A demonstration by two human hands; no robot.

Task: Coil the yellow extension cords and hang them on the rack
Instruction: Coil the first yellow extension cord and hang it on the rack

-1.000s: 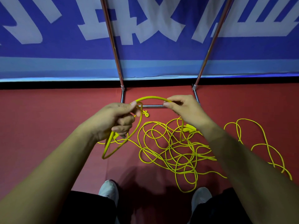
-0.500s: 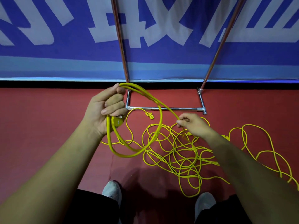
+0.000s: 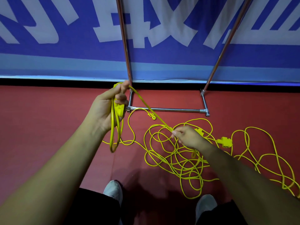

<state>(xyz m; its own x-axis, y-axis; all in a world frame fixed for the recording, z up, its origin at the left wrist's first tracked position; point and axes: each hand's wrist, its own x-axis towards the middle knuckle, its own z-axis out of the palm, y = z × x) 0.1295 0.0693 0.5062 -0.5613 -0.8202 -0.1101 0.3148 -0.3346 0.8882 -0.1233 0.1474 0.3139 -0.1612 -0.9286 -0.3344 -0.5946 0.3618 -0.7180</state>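
My left hand [image 3: 108,108] grips a small coil of yellow extension cord [image 3: 115,130] together with its yellow socket end [image 3: 119,109]; the loops hang below the palm. A taut stretch of the same cord [image 3: 149,109] runs down to my right hand [image 3: 186,136], which pinches it just above the floor. Under that hand a loose tangle of yellow cord [image 3: 178,158] spreads over the red floor. A yellow socket block [image 3: 224,142] lies to the right. The metal rack [image 3: 165,109] stands just behind, its base bar on the floor.
A blue banner [image 3: 65,54] with white characters covers the wall behind the rack. More yellow cord loops [image 3: 267,159] trail off to the right edge. A small yellow plug [image 3: 151,115] lies near the rack's base bar. My two white shoes [image 3: 113,190] stand at the bottom.
My right hand slid down the cord and away from the left, pulling that stretch taut. The wide loop in my left hand has closed into narrow hanging loops.
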